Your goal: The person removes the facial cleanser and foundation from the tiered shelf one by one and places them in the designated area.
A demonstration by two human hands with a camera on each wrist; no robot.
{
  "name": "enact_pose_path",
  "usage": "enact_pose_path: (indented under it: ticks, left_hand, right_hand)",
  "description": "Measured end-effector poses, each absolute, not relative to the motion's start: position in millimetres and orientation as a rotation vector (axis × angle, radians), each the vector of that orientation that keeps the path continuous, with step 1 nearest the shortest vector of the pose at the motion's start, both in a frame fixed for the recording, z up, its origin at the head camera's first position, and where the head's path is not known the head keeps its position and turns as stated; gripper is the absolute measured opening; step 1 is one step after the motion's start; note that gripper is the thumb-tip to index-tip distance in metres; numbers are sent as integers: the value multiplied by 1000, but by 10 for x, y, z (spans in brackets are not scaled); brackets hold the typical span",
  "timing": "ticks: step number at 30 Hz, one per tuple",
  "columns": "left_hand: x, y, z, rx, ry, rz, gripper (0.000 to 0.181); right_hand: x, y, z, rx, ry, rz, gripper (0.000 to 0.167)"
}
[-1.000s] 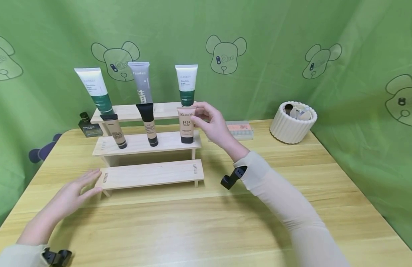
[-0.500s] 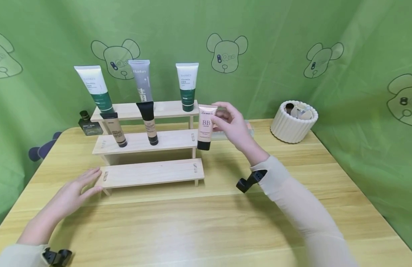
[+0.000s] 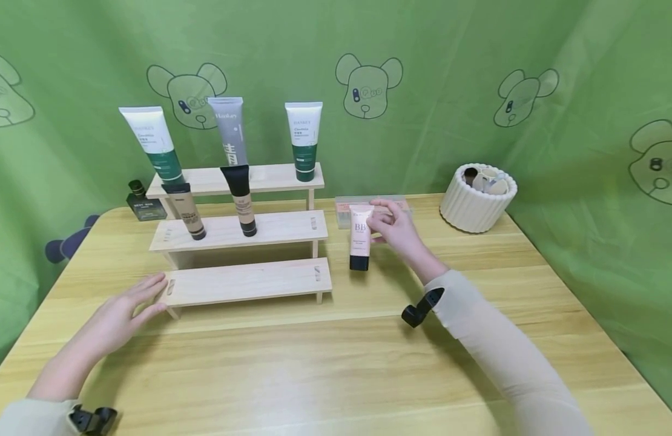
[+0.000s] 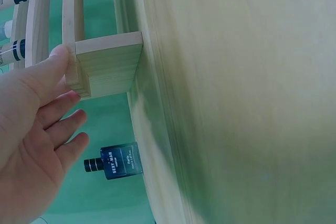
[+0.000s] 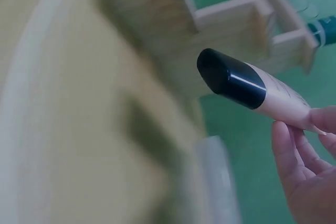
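In the head view, my right hand (image 3: 400, 235) pinches the upper end of a pink BB cream tube (image 3: 360, 242). The tube's black cap points down, right of the wooden stand. Up close in the right wrist view, thumb and fingers grip the tail of the tube (image 5: 281, 100), which hangs clear of the table. My left hand (image 3: 115, 318) touches the left end of the bottom step (image 3: 249, 283), thumb at the front corner. The left wrist view shows its other fingers relaxed and apart beside the step's end (image 4: 108, 61).
A foundation tube (image 3: 186, 212) and a black-topped tube (image 3: 243, 203) stand on the middle step. Above stand two white-green tubes (image 3: 303, 142) and a grey tube (image 3: 229, 130). Around are a perfume bottle (image 3: 145, 203), a clear box (image 3: 344, 212) and a white brush pot (image 3: 472, 203).
My right hand has lifted the BB cream tube off the middle step's right end and carried it right and toward me. The left hand has stayed put.
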State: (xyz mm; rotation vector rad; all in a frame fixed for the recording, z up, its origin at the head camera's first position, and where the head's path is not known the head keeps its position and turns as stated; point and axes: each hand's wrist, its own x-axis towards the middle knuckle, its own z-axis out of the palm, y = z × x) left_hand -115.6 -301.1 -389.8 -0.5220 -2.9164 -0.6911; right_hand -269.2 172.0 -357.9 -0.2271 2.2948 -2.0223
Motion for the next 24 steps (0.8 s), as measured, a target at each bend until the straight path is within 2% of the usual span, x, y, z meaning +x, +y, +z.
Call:
enact_pose_path:
  ticks: [10,24]
  left_hand:
    - [-1162,-3000,-3899,-509,-2917,-686,52]
    - [-1155,-2998,-3888,-503,-2924,-690,52]
  right_hand:
    - [-2809,1721,-3932,-49,2172,-1825,45]
    - [-2988,1624,-4066,133,2266,-1604,31]
